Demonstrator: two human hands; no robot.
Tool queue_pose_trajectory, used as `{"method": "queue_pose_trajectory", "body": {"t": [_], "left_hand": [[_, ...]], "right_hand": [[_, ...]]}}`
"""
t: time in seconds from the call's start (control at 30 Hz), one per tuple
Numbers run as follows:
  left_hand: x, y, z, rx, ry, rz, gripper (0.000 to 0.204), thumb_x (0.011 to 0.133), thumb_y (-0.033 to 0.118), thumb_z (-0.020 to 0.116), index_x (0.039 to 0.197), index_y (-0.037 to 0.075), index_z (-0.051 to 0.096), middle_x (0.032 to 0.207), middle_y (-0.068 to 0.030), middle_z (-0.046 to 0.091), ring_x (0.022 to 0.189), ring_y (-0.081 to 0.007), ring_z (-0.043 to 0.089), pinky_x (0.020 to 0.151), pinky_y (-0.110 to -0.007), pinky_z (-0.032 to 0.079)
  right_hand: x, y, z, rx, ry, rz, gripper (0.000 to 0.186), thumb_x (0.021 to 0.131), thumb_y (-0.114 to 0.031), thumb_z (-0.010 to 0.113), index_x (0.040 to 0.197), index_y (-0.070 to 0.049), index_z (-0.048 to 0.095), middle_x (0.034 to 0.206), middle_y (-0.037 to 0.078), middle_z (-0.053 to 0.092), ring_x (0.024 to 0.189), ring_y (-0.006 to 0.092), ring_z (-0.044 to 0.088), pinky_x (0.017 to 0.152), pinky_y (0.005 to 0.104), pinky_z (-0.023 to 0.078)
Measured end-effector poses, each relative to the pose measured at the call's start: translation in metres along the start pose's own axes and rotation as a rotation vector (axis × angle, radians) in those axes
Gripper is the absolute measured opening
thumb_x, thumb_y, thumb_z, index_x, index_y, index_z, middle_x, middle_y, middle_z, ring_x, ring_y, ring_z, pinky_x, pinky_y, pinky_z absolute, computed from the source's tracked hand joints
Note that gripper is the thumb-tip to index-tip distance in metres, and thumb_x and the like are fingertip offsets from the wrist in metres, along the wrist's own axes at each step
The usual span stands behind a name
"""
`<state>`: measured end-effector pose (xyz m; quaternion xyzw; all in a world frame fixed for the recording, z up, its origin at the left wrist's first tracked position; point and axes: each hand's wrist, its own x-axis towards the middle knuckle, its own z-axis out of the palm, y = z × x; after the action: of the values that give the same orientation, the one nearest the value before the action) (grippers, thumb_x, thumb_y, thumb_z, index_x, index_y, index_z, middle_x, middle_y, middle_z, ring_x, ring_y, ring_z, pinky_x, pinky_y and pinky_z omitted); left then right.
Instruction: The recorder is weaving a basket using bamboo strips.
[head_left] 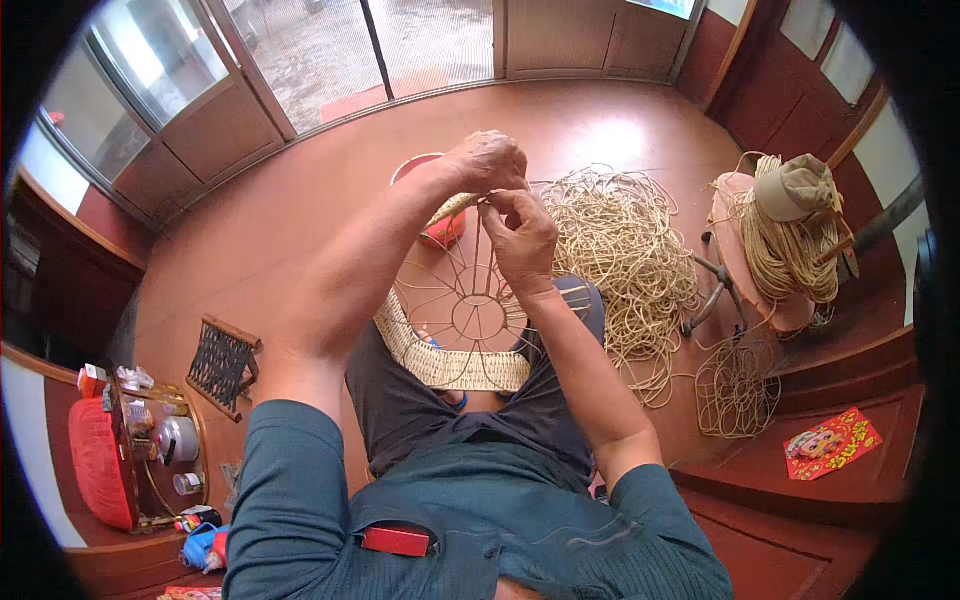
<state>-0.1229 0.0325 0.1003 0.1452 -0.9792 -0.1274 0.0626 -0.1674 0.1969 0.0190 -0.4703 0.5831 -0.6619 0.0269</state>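
A round wire frame (475,316) with a radiating centre rests on my lap, partly woven with pale cord along its near and left band (478,371). My left hand (480,165) is closed above the frame's far rim, its fingers curled; what they hold is hidden. Just below and right of it, my right hand (518,232) pinches the far rim where a short woven strip reaches it. A red bowl-like container (444,229) on the floor beyond is partly hidden by my left arm.
A big tangle of cord (620,260) lies right of my lap. Further right are a stool (742,260) with coiled cord and a cap (796,187), and another wire frame (737,392). At left are a small folding seat (222,368) and a rack (165,450). Glass doors (420,40) stand ahead.
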Motion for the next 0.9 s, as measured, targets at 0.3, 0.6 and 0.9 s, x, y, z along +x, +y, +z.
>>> {"method": "queue_pose_trajectory", "body": {"t": [0.3,0.6,0.9], "left_hand": [[0.033,0.014,0.009,0.004,-0.398,-0.016,0.035,0.087,0.036,0.081,0.104,0.006,0.084,0.098,-0.0189,0.081,0.094,-0.0332,0.078,0.084,-0.046,0.060],[-0.070,0.063,-0.011,-0.476,0.799,-0.200,0.029,0.105,0.031,0.071,0.106,0.003,0.079,0.090,-0.0151,0.079,0.082,-0.0263,0.077,0.077,-0.040,0.060],[-0.127,0.115,0.099,-0.920,0.885,-0.488,0.013,0.108,0.009,0.065,0.112,-0.001,0.058,0.084,-0.0093,0.071,0.069,-0.0139,0.071,0.062,-0.032,0.057]], "right_hand": [[-0.004,0.004,-0.006,-0.088,-0.075,-0.026,0.012,0.092,-0.013,0.082,0.103,-0.009,0.081,0.089,0.006,0.069,0.069,0.0170,0.063,0.066,0.0339,0.053],[0.009,-0.002,-0.013,-0.013,-0.119,0.154,0.013,0.091,-0.018,0.081,0.096,-0.007,0.081,0.090,0.009,0.074,0.071,0.0149,0.066,0.069,0.0341,0.056],[0.013,-0.012,-0.017,0.041,-0.217,0.279,0.018,0.089,-0.019,0.078,0.095,-0.003,0.080,0.086,0.008,0.076,0.069,0.0136,0.070,0.068,0.0317,0.058]]}}
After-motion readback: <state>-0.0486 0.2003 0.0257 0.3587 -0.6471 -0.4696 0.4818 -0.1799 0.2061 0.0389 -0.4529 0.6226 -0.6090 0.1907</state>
